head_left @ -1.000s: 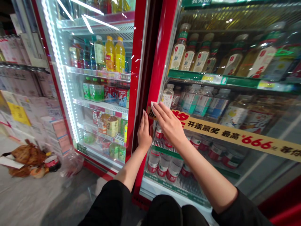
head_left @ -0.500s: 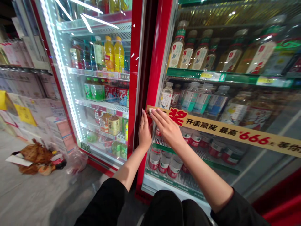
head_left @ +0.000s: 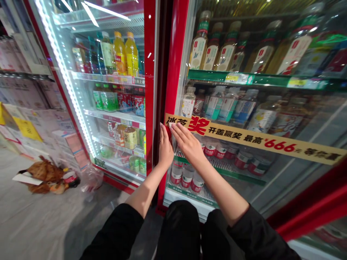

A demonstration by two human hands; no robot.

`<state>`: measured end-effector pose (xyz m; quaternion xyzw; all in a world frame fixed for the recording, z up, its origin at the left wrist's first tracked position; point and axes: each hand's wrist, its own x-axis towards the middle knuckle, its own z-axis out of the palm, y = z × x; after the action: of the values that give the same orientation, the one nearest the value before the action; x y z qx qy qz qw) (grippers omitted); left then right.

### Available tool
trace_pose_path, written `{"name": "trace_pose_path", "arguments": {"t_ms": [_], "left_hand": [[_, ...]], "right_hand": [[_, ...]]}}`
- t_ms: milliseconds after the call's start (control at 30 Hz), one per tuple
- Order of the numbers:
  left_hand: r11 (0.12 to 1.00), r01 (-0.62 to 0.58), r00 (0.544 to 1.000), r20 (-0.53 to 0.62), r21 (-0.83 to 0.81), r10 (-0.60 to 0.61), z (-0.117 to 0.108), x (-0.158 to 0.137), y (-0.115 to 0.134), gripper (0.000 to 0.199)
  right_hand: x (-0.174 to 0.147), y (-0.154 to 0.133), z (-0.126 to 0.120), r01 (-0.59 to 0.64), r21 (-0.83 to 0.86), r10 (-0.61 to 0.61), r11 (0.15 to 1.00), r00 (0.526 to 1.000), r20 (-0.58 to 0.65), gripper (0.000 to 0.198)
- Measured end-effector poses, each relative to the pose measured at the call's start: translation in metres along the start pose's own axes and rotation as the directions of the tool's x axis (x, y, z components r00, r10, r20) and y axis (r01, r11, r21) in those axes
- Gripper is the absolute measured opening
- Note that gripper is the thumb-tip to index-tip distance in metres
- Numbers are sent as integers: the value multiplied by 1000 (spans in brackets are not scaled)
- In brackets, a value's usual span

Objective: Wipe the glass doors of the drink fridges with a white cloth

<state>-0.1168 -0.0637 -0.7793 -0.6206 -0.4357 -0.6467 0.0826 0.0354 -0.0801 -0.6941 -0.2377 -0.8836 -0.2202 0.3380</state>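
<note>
A long tan strip (head_left: pixel 273 145) with red and black characters runs across the glass door (head_left: pixel 260 198) of the right-hand drinks fridge. My right hand (head_left: pixel 188 142) lies over the lower edge of the strip near its left end, fingers stretched out and close together. A small white patch shows at its fingertips; what it is I cannot make out. My left hand (head_left: pixel 166 148) points upward beside it, fingers straight, against the left edge of the red door frame (head_left: pixel 176 61). The fingertips of both hands nearly meet.
Behind the right door stand rows of bottles (head_left: pixel 199 50). A second lit drinks fridge (head_left: pixel 150 90) stands to the left. On the floor at left lie a brown crumpled bag (head_left: pixel 43 171), a dark bottle and clear plastic (head_left: pixel 92 177). Stacked boxes (head_left: pixel 66 141) line the left.
The view has tilted down a little, bringing the strip's right end into sight. My hands have slid slightly downward against the strip, uncovering its first characters.
</note>
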Motion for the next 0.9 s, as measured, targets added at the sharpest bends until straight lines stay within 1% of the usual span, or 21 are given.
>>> {"name": "trace_pose_path", "arguments": {"t_ms": [67,167,233,300,367,467,567,667,733,767,833,900], "left_hand": [[1000,16,1000,-7,8,-15,0,-2,3,87],[1000,30,999,-16,4,-30,4,-5,1,87],[999,43,999,-16,10,-43,7,-7,-2,87],[998,52,999,-8,25,-52,9,-8,-6,83],[998,55,998,-2,33,-55,11,-10,-7,79],[997,64,998,-25,35,-64,13,-12,-2,78],[998,62,996,-67,18,-61,13,-12,7,84],[998,59,995,-78,-1,-59,12,-12,12,89],[996,84,995,-57,-12,-85,12,-11,12,85],[995,101,994,-41,-14,-101,11,-10,11,83],[992,126,992,-9,-12,-127,10,-10,7,82],[992,125,992,8,-10,-125,9,-9,4,81]], "right_hand": [[2,0,0,-40,12,41,999,999,-35,63],[21,-7,6,-100,48,104,994,991,-83,65],[36,-14,12,-100,74,105,992,992,-71,64],[43,-19,17,-76,86,79,993,996,-33,63],[39,-21,18,-50,82,50,995,999,1,61],[20,-15,12,-26,66,24,997,999,28,60],[7,-3,1,-38,47,38,998,999,-3,63],[15,3,-4,-107,36,110,994,989,-99,66],[28,1,-2,-136,48,142,990,980,-141,66],[33,-1,1,-129,58,136,990,981,-141,66],[37,-6,7,-87,73,94,994,990,-105,65],[31,-9,11,-32,61,35,998,998,-54,62]]}}
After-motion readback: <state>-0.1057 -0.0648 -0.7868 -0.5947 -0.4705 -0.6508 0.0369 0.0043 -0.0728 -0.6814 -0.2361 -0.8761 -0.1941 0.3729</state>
